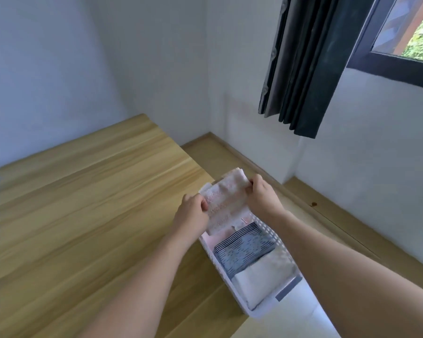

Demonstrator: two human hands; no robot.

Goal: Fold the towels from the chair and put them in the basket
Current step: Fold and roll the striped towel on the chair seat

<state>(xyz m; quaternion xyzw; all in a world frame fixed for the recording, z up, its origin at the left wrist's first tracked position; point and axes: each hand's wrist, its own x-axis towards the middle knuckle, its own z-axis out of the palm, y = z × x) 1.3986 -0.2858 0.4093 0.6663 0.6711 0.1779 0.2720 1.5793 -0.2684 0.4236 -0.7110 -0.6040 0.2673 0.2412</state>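
Pale wooden bench (pixel 83 203) fills the frame's left; at centre the left hand (pixel 193 213) and right hand (pixel 263 195) grip a folded pink terry towel (pixel 224 200), long axis aligned above the white perforated plastic basket (pixel 274 240) directly below.

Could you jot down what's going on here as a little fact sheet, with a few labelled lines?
held item: folded pink towel, above the basket's far end
left hand: grips the towel's left edge
right hand: grips the towel's right edge
basket: white, perforated, beside the wooden table
already inside: blue striped towel, white towel
backdrop: dark curtain, window
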